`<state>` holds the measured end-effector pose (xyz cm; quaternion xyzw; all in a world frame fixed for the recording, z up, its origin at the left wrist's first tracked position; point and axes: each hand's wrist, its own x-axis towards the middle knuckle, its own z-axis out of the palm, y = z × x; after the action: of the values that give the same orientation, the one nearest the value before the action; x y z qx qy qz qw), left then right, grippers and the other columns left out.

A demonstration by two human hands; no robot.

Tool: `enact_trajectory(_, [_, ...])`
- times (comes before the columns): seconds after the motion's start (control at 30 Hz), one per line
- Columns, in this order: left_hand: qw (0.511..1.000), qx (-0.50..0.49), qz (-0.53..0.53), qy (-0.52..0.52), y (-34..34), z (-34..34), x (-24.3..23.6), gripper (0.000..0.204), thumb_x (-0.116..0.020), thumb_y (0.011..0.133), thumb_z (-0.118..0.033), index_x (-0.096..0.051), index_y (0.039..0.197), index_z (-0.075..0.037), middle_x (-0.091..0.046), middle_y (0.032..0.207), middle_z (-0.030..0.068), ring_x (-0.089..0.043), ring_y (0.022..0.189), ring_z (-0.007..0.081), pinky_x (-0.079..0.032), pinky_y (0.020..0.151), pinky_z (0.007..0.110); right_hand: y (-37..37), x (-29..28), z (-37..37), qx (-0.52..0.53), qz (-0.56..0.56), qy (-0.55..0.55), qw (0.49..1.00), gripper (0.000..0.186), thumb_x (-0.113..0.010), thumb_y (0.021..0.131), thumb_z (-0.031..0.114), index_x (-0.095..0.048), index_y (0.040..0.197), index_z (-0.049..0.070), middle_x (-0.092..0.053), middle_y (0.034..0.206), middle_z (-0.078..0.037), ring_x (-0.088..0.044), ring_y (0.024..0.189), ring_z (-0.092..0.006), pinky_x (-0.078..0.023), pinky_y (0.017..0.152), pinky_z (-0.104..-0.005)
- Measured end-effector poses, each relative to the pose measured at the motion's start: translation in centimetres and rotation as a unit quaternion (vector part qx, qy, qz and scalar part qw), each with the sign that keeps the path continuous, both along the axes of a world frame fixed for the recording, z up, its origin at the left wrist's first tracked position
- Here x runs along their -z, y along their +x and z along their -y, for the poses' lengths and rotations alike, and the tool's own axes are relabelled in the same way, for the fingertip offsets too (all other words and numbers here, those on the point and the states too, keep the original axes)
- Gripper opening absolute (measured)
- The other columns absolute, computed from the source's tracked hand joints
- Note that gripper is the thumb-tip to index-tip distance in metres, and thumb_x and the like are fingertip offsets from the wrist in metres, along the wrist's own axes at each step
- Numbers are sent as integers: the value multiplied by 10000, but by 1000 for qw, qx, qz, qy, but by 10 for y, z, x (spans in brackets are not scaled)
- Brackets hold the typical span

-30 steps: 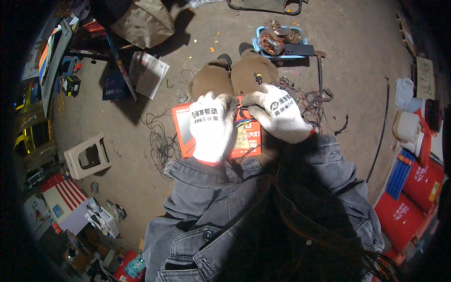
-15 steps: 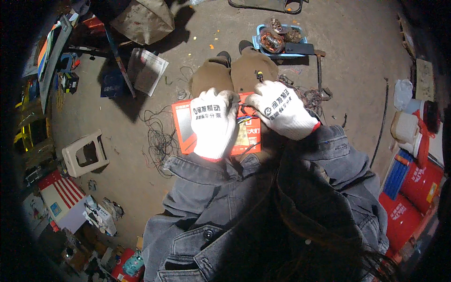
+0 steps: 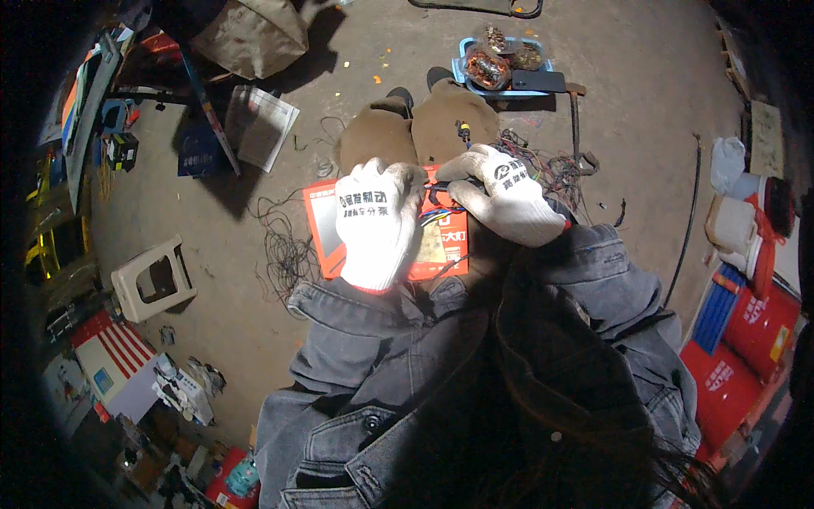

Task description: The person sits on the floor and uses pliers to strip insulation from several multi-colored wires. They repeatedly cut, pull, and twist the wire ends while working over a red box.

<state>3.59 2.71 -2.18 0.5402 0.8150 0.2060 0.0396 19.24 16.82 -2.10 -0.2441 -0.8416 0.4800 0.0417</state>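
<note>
On my lap lies a red printed cardboard box or sheet (image 3: 320, 222). Over its left half is my left hand (image 3: 371, 222) in a white knit glove, fingers curled at the near end of a wire bundle (image 3: 435, 214) with blue, yellow and dark strands. My right hand (image 3: 509, 199), gloved alike, pinches the bundle's dark upper part from the other side; thumb and forefinger show, their tips partly hidden. A black and yellow connector (image 3: 463, 131) sticks up beyond the right hand on a short lead. What the left fingertips press on is hidden.
Loose dark wire (image 3: 288, 254) lies tangled on the floor at left, more wires (image 3: 551, 170) at right. Beyond my feet stands a blue basket (image 3: 465, 69) with bagged small parts and a phone (image 3: 538, 81). A hammer (image 3: 576, 119), plastic stool (image 3: 127, 284) and red drums (image 3: 716, 394) surround me.
My right hand has turned slightly, and its thumb and forefinger show more plainly. My left hand stays nearly in place at the wires. The whole view has shifted a little.
</note>
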Motion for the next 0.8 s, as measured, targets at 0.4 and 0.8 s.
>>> enact_trajectory(0.4, [999,-9,28,-34,1,-3,-3,128,-735,894,-244,-762,1005,-186,-612,946,80,-594,963,293,-426,857,423,-2,2,-3,-4,13,-5,1000,301,-619,983,230,-713,1213,61,-678,1200,-197,-636,1183,-369,-493,1030,-446])
enact_trajectory(0.8, [999,-18,17,-39,3,-3,-2,128,-733,884,-243,-760,998,-189,-606,950,74,-588,972,292,-425,856,423,-4,-4,-13,-37,31,-29,998,308,-608,982,225,-695,1207,34,-673,1221,-210,-627,1200,-378,-485,1040,-444])
